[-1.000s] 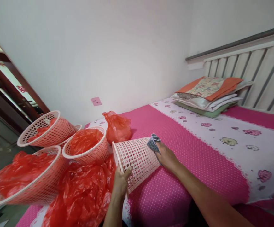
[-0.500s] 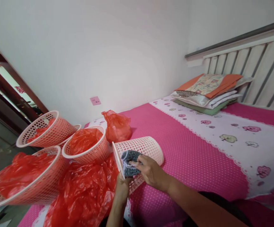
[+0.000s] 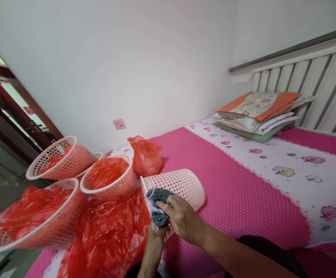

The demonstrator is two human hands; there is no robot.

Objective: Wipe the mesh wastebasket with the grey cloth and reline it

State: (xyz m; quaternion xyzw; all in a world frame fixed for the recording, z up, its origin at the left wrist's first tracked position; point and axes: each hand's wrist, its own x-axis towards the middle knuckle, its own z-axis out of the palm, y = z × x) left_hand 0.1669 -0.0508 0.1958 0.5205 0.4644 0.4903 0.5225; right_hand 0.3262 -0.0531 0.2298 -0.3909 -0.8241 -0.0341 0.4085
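A pale pink perforated plastic basket lies on its side on the bed, its mouth facing left. My left hand grips the near part of its rim from below, with the fingertips partly hidden. In my right hand is a bunched grey-blue cloth with a whitish edge, pressed against the outside of the basket near the rim. Beside the basket's mouth, a heap of red plastic bags spreads over the bed.
Several more pink baskets hold red bags at the left: one upper, one middle, one lower. A tied red bag stands near the wall. Folded bedding is stacked by the white headboard on the pink bedspread.
The cloth under my right hand has shifted slightly down and left along the rim, its folds changing shape. The whole view has swung a little, moving everything slightly right.
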